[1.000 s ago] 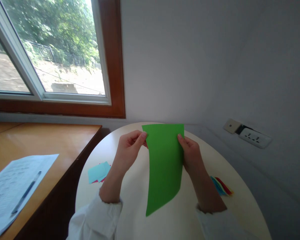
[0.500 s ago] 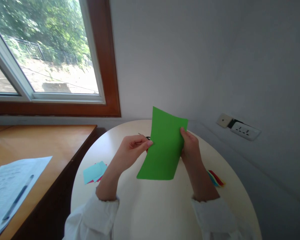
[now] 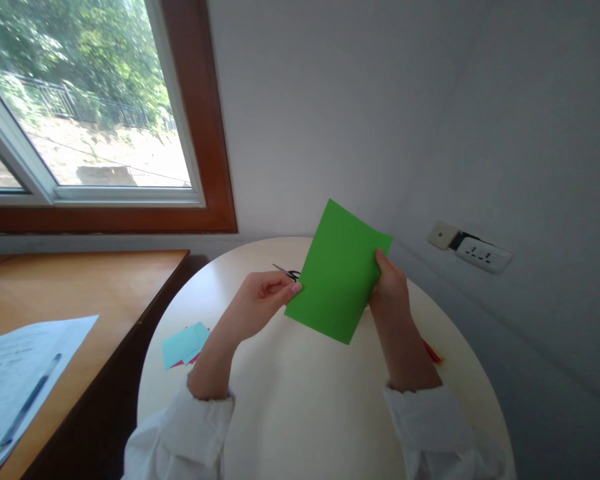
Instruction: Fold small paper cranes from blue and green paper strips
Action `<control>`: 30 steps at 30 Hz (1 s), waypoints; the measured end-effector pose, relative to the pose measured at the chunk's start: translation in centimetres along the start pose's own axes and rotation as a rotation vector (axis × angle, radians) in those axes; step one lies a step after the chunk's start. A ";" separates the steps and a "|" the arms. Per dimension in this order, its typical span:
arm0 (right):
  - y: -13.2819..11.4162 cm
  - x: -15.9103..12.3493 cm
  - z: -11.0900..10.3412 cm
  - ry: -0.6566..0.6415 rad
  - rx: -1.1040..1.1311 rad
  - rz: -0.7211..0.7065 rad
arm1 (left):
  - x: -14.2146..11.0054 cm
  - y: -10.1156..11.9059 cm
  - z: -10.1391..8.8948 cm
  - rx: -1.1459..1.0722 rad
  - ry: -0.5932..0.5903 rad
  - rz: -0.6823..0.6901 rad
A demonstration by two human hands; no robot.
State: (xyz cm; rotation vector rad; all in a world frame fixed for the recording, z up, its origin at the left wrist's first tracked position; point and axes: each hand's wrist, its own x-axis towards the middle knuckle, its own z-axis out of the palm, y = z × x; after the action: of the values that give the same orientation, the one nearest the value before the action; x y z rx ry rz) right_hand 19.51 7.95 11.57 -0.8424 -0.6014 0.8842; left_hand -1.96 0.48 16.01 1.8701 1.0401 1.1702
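I hold a green sheet of paper (image 3: pixel 339 272) up above the round cream table (image 3: pixel 300 400), tilted so its top leans right. My left hand (image 3: pixel 263 300) pinches its left edge with fingertips. On the sheet's right edge my right hand (image 3: pixel 393 287) grips it, thumb on the front. Behind the sheet, black scissors (image 3: pixel 287 272) lie on the table, partly hidden.
Light blue and pink paper squares (image 3: pixel 183 343) lie at the table's left. A strip of coloured papers (image 3: pixel 433 352) shows by my right wrist. A wooden desk (image 3: pixel 80 293) on the left carries a printed sheet with a pen (image 3: pixel 27 400). Wall sockets (image 3: pixel 483 252) sit at right.
The green sheet has swung up off the table and rotated clockwise, now tilted to the right; both hands kept hold. The view shifted, uncovering the scissors.
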 end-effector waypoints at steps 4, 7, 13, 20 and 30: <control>0.1 0.3 -0.3 0.014 0.001 -0.004 | 0.0 0.0 0.0 -0.011 -0.027 -0.011; 0.2 0.5 -0.3 -0.001 -0.010 -0.018 | -0.1 0.0 0.0 -0.044 -0.070 -0.034; 0.0 -0.2 -0.2 -0.023 -0.113 -0.159 | 0.4 -1.5 -0.5 0.145 0.082 0.027; -1.2 -4.7 1.4 -0.379 -0.776 -0.704 | -0.2 -1.1 -0.9 0.486 0.441 0.329; -0.1 -8.3 3.1 -0.781 -0.930 -1.077 | -0.6 0.0 -0.4 0.382 0.253 0.399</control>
State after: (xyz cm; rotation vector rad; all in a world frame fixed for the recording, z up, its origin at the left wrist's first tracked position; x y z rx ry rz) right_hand 12.95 2.04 12.42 -0.7702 -2.0072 -0.1769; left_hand -2.53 -0.02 15.94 2.3516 1.1184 1.5546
